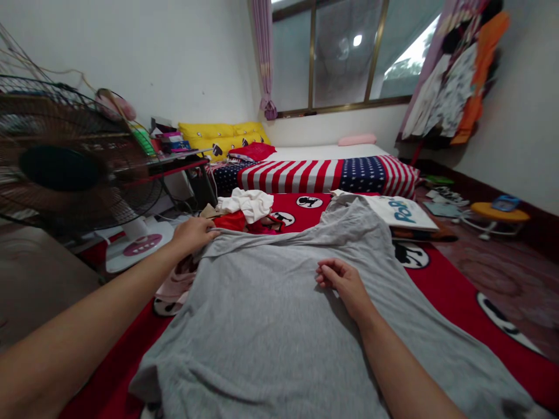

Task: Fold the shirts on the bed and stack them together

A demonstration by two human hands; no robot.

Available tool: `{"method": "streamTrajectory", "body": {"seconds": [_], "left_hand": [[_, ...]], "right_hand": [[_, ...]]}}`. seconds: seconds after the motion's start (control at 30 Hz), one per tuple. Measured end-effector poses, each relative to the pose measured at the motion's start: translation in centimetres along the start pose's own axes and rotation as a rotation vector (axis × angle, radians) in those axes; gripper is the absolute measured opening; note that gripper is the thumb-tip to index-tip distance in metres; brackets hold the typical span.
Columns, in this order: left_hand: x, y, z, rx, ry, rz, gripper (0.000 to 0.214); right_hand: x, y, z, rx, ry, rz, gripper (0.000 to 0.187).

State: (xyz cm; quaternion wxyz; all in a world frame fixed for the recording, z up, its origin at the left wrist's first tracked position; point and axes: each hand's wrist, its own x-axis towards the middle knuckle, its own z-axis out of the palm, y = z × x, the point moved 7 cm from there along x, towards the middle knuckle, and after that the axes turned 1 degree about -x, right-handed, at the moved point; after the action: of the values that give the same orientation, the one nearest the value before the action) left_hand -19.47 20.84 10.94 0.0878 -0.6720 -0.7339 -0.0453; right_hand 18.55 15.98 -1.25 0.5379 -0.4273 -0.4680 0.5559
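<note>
A pedestal fan (61, 166) stood at far left, beside a person's left hand (195, 234), its fingers closed on the upper-left edge of a grey jersey garment (262, 320). The cloth lay spread from mid-frame to the bottom edge — below and rightward of that grip, its long axis apparently running toward the wearer. The right hand (343, 283), loosely curled and holding nothing visible, was nearer the cloth's middle — contact unclear — left of a white lettered garment (402, 212).

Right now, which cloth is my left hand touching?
The grey garment, spread before you: your left hand is at its far left corner. The crumpled white cloth lies beyond, untouched.
</note>
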Motion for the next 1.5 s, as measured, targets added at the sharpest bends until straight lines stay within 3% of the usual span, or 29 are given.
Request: {"method": "streamTrajectory", "body": {"seconds": [0.13, 0.27, 0.37, 0.53, 0.63, 0.77, 0.87, 0.97, 1.1, 1.27, 1.37, 1.5], "left_hand": [[0.3, 0.4, 0.1, -0.109, 0.063, 0.041, 0.032], [-1.1, 2.8, -0.5, -0.043, 0.199, 0.307, 0.027], [-3.1, 4.2, 0.6, -0.03, 0.107, 0.491, 0.029], [-4.6, 4.1, 1.6, 0.021, 0.039, 0.553, 0.036], [-2.7, 2.7, 0.4, -0.07, 0.066, 0.423, 0.035], [1.9, 0.0, -3.1, -0.277, 0.258, 0.104, 0.039], [4.7, -0.2, -3.8, -0.258, 0.277, -0.021, 0.038], [5.9, 0.7, -2.2, -0.134, 0.222, -0.112, 0.038], [5.9, 2.0, 1.2, -0.118, 0.191, -0.154, 0.038], [5.5, 2.2, 4.0, -0.154, 0.204, -0.185, 0.041], [5.3, 2.2, 4.6, -0.142, 0.208, -0.2, 0.042], [4.8, 2.7, 4.9, -0.107, 0.226, -0.209, 0.044]], "right_hand": [[-0.1, 0.0, 0.1, -0.001, -0.009, 0.0, 0.035], [0.1, 0.2, 0.0, -0.003, -0.012, 0.006, 0.036], [0.2, 0.4, 0.0, 0.008, -0.014, 0.01, 0.037], [0.2, 0.4, 0.0, -0.011, -0.01, 0.001, 0.035], [0.2, 0.3, 0.0, -0.018, -0.011, 0.006, 0.036], [0.2, 0.3, 0.0, -0.013, -0.011, 0.012, 0.039], [0.2, 0.3, 0.0, -0.003, 0.002, 0.009, 0.04], [0.1, 0.5, -0.1, 0.007, 0.029, 0.012, 0.039], [-0.6, 0.0, -0.7, 0.12, 0.127, 0.017, 0.042], [-0.8, -3.9, -2.8, 0.184, 0.214, 0.072, 0.038], [1.7, -8.2, -3.9, -0.022, 0.155, 0.05, 0.03], [8.6, -12.9, -4.9, -0.509, 0.184, -0.088, 0.016]]}}
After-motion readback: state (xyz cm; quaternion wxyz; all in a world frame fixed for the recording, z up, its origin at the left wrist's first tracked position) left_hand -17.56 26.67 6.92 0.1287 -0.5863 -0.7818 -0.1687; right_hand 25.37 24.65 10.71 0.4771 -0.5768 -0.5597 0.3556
